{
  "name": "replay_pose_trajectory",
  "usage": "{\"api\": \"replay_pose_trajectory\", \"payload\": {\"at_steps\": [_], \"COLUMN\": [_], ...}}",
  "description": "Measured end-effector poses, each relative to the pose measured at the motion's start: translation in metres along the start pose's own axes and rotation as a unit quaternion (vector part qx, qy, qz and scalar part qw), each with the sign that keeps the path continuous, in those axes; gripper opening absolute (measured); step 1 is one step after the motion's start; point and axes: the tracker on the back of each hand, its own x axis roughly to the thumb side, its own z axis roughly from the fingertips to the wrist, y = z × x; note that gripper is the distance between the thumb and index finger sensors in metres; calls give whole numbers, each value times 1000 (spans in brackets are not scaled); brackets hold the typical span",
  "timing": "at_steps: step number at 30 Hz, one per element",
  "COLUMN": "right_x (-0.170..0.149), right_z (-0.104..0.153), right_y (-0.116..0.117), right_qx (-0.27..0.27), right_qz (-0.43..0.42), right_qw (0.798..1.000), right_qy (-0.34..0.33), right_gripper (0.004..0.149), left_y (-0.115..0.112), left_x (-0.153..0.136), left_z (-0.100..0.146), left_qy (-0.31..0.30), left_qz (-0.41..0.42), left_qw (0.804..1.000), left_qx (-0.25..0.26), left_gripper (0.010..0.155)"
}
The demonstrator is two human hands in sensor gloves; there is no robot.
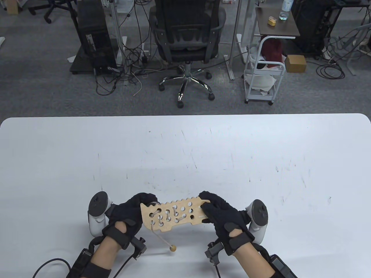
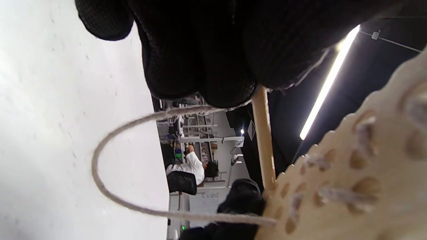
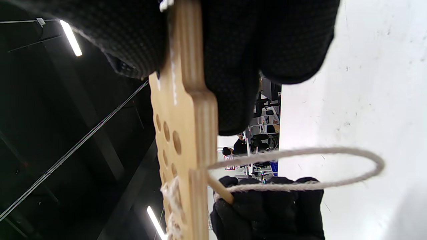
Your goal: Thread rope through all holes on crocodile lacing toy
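The toy (image 1: 174, 214) is held above the counter's (image 1: 185, 150) near edge. Left fingers (image 2: 200, 66) pinch the needle (image 2: 263, 140) and rope (image 2: 110, 140); right fingers (image 3: 233, 66) clamp the other end. Left-end holes appear laced; right-end holes remain empty.

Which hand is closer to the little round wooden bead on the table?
Left. The left hand holds the wooden crocodile board's end just above the small round wooden bead; the right hand grips the far end.
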Motion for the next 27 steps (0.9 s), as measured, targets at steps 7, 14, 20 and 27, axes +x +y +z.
{"api": "replay_pose_trajectory", "payload": {"at_steps": [7, 14, 20, 27], "right_x": [0, 1, 1, 1], "right_z": [1, 3, 4, 3], "right_y": [3, 6, 9, 11], "right_qx": [7, 15, 25, 25], "right_qz": [-14, -22, -23, 0], "right_qw": [1000, 1000, 999, 999], "right_qy": [-3, -7, -10, -24], "right_gripper": [51, 50, 50, 50], "left_y": [-15, -22, -26, -29], "left_x": [-4, -7, -8, -3], "left_z": [-2, -2, -2, 0], "left_qy": [6, 16, 31, 26], "left_qz": [44, 89, 67, 38], "left_qw": [998, 994, 995, 997], "left_qx": [-43, -65, -68, -65], "left_gripper": [42, 42, 41, 40]}}
